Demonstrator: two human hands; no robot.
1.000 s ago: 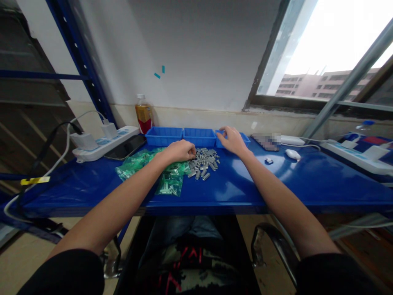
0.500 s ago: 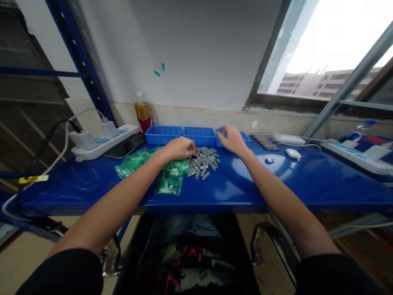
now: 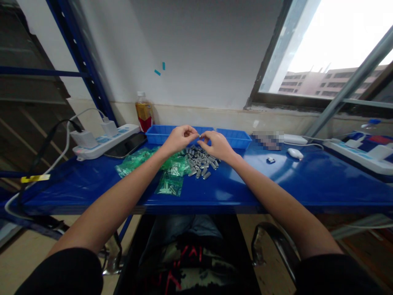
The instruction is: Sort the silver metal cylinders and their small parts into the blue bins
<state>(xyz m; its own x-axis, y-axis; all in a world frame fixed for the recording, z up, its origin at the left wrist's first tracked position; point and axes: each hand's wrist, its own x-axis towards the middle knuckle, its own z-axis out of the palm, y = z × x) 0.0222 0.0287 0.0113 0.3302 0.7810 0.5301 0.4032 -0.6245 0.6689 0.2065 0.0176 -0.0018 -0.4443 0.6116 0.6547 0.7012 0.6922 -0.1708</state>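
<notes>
My left hand [image 3: 181, 137] and my right hand [image 3: 216, 144] meet fingertip to fingertip above a heap of small silvery metal cylinders [image 3: 202, 166]. Both are closed in a pinch; whatever sits between the fingers is too small to name. Left of the heap, green-printed plastic bags [image 3: 135, 160] lie in a loose pile, and the nearest bag [image 3: 168, 185] shows small white pieces inside. Behind my hands stands a row of blue bins: a left bin [image 3: 156, 133], a middle one mostly covered by my hands, and a right bin [image 3: 235, 139].
At the left are a power strip [image 3: 107, 141], a black phone [image 3: 125, 146] and a bottle [image 3: 143, 112]. On the right lie a white earbud case [image 3: 295, 154], a small dark-and-white piece [image 3: 270, 160] and another power strip [image 3: 359, 155]. The blue table's front edge [image 3: 202, 209] is close to my lap.
My right hand has moved left from the right bin to meet my left hand. My left hand has risen slightly from the metal heap.
</notes>
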